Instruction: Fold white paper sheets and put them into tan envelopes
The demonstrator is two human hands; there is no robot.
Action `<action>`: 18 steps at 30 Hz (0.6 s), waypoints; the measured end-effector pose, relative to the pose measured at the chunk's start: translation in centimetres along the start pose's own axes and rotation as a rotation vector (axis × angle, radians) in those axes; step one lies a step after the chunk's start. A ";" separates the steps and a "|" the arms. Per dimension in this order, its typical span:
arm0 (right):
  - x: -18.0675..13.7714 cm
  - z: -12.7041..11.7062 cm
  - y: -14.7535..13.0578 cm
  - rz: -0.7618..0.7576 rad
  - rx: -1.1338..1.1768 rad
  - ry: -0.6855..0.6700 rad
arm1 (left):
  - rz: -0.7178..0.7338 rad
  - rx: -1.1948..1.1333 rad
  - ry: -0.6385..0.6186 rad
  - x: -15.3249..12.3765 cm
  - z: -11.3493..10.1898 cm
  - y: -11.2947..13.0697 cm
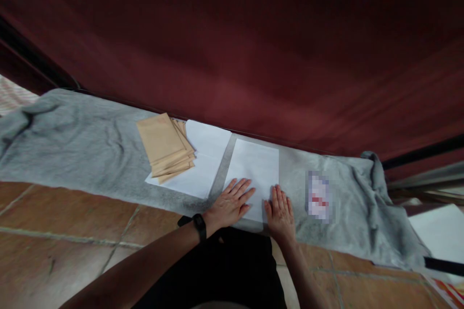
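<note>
Both open and flat, fingers spread, nothing grasped: left hand [232,203], black band [199,226] on wrist, pressing lower left of white sheet [255,166]; right hand [281,212] pressing its lower right edge. Sheet lying centre frame on grey cloth [72,140], spread over tiled floor [54,231]. Just left, slightly apart: second white sheet [206,154] with tan envelopes [166,147] fanned on top. Pixelated item [321,197] right of hands. Dark red fabric [253,34] filling upper frame.

Palms down, left hand [232,204] fingers spread, right hand [281,213] fingers together
</note>
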State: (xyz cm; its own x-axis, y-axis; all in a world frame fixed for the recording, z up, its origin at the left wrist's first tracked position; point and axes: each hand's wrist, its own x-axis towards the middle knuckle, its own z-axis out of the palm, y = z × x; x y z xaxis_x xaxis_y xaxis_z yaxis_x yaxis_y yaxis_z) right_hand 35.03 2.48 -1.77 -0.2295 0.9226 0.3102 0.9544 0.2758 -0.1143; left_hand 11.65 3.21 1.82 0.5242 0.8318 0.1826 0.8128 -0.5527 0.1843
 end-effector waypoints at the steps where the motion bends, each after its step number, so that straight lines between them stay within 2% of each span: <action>1: -0.1 -0.1 0.1 0.015 0.001 0.007 | 0.001 -0.001 -0.002 0.0 0.0 0.0; 6: 0.1 -0.4 -1.1 0.054 0.069 0.046 | 0.005 0.009 -0.011 0.0 -0.2 0.1; 13: 1.0 0.0 -5.0 -0.105 0.144 -0.051 | 0.021 0.025 -0.026 0.4 -0.5 0.2; 18: 0.9 0.1 -4.8 -0.101 0.068 -0.030 | -0.015 0.046 0.022 0.2 0.2 0.0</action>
State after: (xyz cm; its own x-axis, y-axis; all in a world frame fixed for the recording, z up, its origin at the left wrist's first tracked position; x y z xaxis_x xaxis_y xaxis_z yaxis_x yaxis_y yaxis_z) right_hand 30.24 1.99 -1.00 -0.3300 0.8966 0.2952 0.9113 0.3842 -0.1482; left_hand 11.76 3.40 1.66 0.5071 0.8381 0.2012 0.8313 -0.5372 0.1425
